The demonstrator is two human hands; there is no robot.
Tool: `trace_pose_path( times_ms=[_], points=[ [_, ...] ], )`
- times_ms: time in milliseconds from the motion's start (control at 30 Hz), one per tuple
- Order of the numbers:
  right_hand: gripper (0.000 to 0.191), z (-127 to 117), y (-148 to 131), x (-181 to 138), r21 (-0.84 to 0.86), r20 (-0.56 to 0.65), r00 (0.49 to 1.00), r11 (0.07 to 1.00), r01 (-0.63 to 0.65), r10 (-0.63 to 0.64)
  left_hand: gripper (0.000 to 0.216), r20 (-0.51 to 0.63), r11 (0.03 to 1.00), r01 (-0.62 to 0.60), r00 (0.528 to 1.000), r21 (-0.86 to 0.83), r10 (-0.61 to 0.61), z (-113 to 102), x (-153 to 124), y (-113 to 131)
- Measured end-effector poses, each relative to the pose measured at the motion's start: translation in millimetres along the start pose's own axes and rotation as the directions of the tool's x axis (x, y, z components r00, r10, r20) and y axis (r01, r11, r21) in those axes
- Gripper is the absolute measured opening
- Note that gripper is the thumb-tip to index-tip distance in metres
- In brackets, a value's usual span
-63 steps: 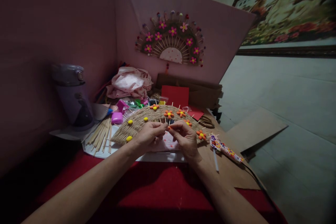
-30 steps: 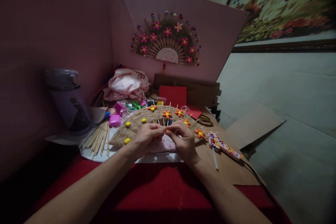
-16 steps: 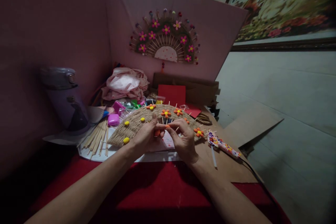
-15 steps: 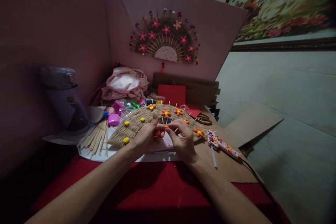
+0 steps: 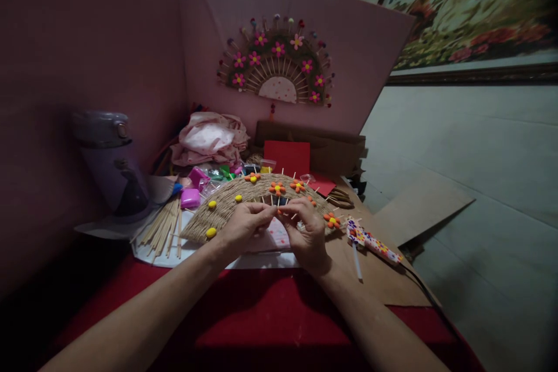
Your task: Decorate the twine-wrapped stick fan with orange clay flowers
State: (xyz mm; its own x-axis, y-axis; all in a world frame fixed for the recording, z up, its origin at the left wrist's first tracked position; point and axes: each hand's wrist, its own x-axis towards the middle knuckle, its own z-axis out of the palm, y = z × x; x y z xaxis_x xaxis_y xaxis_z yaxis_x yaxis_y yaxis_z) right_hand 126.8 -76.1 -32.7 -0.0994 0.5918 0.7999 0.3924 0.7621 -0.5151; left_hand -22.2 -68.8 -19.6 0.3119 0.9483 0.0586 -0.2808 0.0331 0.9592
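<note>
My left hand [image 5: 246, 226] and my right hand [image 5: 306, 232] meet fingertip to fingertip over the lower middle of a twine-wrapped fan [image 5: 224, 203]. Both are closed in a pinch around a small piece of orange clay [image 5: 279, 211], mostly hidden by the fingers. On the fan's right side sit orange clay flowers [image 5: 277, 188] with yellow centres. Yellow clay dots [image 5: 212, 204] without petals lie on its left side. Stick ends poke out along the fan's edge, and a dotted fabric half-circle [image 5: 279, 233] shows below my fingers.
Left of the fan lie thin wooden sticks [image 5: 162, 229], a purple clay packet [image 5: 190, 197] and a tumbler [image 5: 111, 165]. A flower-patterned glue gun [image 5: 372, 242] with a cord rests on cardboard [image 5: 375, 285] at right. Scissors [image 5: 340, 197] lie behind. A finished fan [image 5: 274, 61] hangs on the backboard.
My left thumb has come down from its raised position, and the left fingers now pinch close to the right fingertips. An orange piece seen under my left hand is now hidden. The view shifted slightly.
</note>
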Motion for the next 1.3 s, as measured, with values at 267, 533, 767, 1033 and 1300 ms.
trace_pose_path(
  times_ms=[267, 533, 767, 1033, 1300],
  points=[
    [0.006, -0.3, 0.5, 1.0, 0.012, 0.011, 1.000, 1.000, -0.009, 0.009, 0.036, 0.016, 0.997, 0.052, 0.999, -0.052, -0.051, -1.3, -1.8, 4.2],
    [0.004, 1.5, 1.3, -0.2, 0.026, 0.010, 0.999, 0.999, -0.037, 0.037, 0.035, 0.010, 0.998, 0.048, 0.999, -0.045, -0.047, -0.8, -1.2, 3.0],
    [0.006, -0.1, 0.4, 0.6, 0.015, 0.017, 1.000, 1.000, -0.026, 0.026, 0.029, 0.019, 0.998, 0.039, 0.999, -0.057, -0.038, -2.8, 0.7, 0.8],
    [0.005, -0.3, 0.7, 0.5, 0.023, 0.013, 1.000, 1.000, -0.002, 0.002, 0.030, 0.027, 0.995, 0.047, 0.999, -0.090, -0.045, -1.7, -1.0, 1.5],
    [0.005, 0.7, 0.1, 0.4, 0.067, 0.007, 1.000, 0.997, 0.028, -0.029, 0.027, 0.053, 0.983, 0.074, 0.996, -0.168, -0.067, -3.3, 0.7, -2.3]
  ],
)
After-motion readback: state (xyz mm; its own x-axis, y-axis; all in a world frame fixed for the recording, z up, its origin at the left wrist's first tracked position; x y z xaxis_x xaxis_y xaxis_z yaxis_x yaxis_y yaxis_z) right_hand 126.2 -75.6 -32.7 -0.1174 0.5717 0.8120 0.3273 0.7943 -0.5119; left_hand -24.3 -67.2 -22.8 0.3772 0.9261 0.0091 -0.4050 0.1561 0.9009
